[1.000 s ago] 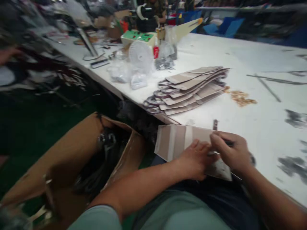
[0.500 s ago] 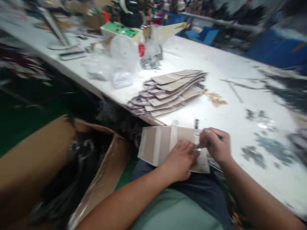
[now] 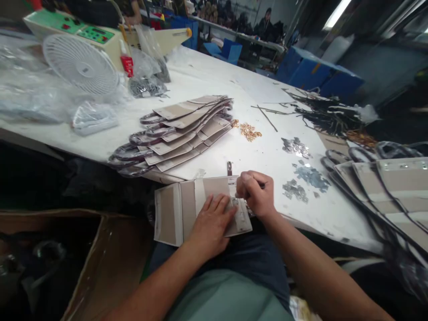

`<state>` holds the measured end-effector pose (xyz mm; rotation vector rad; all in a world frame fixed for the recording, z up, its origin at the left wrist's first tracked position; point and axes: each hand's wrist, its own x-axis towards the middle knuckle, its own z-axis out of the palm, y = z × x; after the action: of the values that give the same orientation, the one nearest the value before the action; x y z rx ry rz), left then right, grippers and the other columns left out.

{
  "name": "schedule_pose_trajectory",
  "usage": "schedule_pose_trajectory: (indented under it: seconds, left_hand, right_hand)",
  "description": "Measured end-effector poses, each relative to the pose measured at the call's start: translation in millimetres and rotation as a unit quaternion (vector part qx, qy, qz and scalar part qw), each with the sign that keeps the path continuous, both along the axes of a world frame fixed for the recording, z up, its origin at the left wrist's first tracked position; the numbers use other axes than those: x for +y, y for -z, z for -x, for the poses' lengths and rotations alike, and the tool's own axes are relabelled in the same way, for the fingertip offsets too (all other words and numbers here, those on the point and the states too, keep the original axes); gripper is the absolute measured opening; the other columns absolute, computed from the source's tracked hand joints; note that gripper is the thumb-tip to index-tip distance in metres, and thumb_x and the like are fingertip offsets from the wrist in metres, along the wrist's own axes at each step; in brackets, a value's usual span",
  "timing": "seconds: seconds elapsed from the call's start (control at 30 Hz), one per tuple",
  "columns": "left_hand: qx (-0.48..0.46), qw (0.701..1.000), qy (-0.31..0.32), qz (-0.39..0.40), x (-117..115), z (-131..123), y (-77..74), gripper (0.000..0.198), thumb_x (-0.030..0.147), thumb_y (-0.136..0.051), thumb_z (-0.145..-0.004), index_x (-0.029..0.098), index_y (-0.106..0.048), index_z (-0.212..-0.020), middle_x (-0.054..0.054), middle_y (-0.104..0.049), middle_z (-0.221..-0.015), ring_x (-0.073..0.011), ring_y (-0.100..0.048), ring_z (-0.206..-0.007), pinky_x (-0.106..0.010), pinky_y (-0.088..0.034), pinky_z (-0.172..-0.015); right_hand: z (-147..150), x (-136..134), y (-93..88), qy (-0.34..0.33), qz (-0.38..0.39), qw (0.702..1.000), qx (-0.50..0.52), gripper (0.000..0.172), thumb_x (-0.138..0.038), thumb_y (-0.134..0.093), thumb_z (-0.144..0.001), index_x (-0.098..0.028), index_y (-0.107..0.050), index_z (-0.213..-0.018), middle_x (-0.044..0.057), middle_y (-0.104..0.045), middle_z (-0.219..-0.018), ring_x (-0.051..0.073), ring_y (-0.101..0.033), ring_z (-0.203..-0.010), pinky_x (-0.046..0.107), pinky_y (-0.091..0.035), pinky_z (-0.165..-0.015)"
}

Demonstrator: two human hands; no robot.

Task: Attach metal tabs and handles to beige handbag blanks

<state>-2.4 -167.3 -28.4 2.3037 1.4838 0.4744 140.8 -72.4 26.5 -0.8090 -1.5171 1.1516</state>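
Observation:
A beige bag panel [image 3: 189, 200] with pale cross strips lies over my lap and against the table's front edge. My left hand [image 3: 214, 220] rests flat on it, fingers spread, the fingertips close to a small metal piece [image 3: 235, 201] near the panel's right end. My right hand [image 3: 257, 191] is closed just above that end; whatever its fingers hold is hidden. Beyond the panel lies a small dark strip with metal on it [image 3: 229, 168]. A stack of similar beige panels with wrapped handles [image 3: 187, 129] sits farther back on the left.
Gold-coloured fittings [image 3: 249, 131] and flat silver pieces [image 3: 310, 176] lie loose on the white table [image 3: 214, 84]. More handled panels [image 3: 394, 183] are at right. A white fan [image 3: 82, 64] and plastic bags stand at back left. An open cardboard box [image 3: 96, 249] is below left.
The view has turned to the right, so the table's things appear farther left and the panels at right have come into view. My left hand stays on the panel; my right hand remains closed beside it.

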Motion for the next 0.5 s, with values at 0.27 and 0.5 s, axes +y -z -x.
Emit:
schedule_pose_trajectory:
  seconds: [0.27, 0.5]
  left_hand:
    - [0.018, 1.000, -0.001, -0.011, -0.3, -3.8, -1.9, 0.085, 0.021, -0.073, -0.073, 0.026, -0.048, -0.155, -0.014, -0.042, -0.162, -0.0342, -0.030, -0.155, -0.055, -0.011, -0.132]
    - [0.077, 0.996, 0.006, -0.048, -4.2, -5.2, 1.6, 0.089, 0.014, -0.069, -0.073, 0.024, -0.045, -0.158, -0.017, -0.037, -0.168, -0.0364, -0.026, -0.159, -0.061, -0.018, -0.130]
  right_hand:
    - [-6.7, 1.5, 11.5, 0.026, 0.060, 0.998, -0.012, 0.052, -0.049, -0.061, -0.097, -0.023, -0.047, -0.053, -0.003, -0.046, -0.049, 0.013, -0.042, -0.047, 0.029, -0.036, -0.051]
    - [-72.2, -60.7, -3.4, 0.101, 0.088, 0.991, 0.005, 0.055, -0.052, -0.059, -0.100, -0.022, -0.051, -0.054, -0.001, -0.050, -0.051, 0.013, -0.047, -0.051, 0.030, -0.038, -0.055]
